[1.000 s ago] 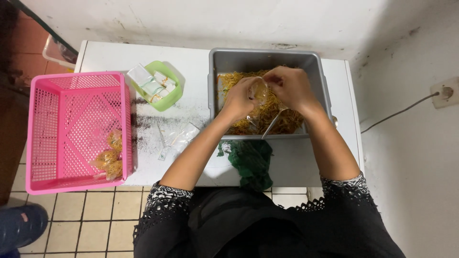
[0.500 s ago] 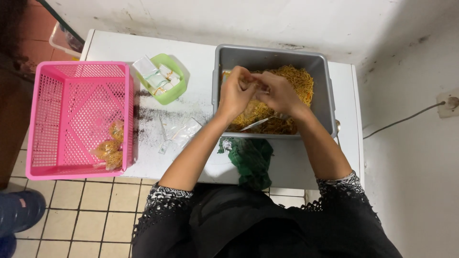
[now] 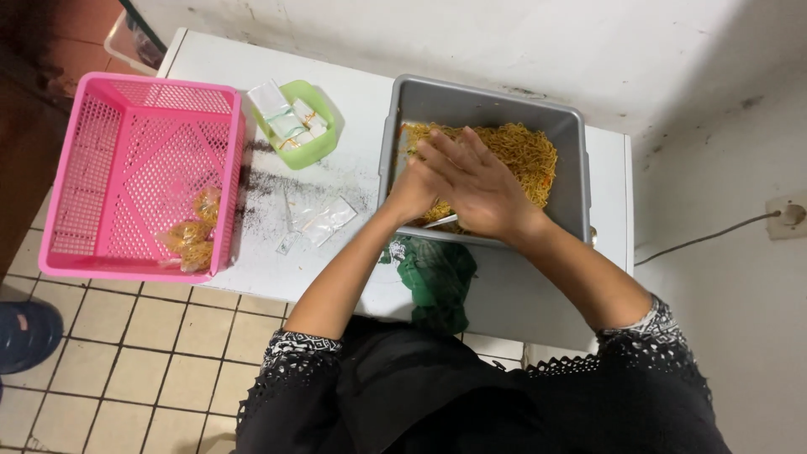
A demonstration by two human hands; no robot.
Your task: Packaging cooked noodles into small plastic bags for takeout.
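Note:
A grey plastic tub [image 3: 572,181] on the white table holds yellow fried noodles [image 3: 521,151]. Both my hands are pressed together over the noodles at the tub's front left. My right hand [image 3: 479,181] lies flat on top with its fingers stretched out toward the left. It covers most of my left hand [image 3: 410,192], of which only the wrist side shows. Whatever lies between the palms is hidden. A thin metal utensil [image 3: 441,222] pokes out just below my hands.
A pink mesh basket [image 3: 92,160] at the left holds a few small bags of noodles [image 3: 192,235]. A green cup [image 3: 318,147] with white sachets stands behind the empty clear bags [image 3: 324,220]. A green cloth [image 3: 437,282] hangs over the table's front edge.
My hands have gone from apart and raised, fingering something small, to pressed together low over the noodles. The right hand has flattened over the left. The view has shifted closer.

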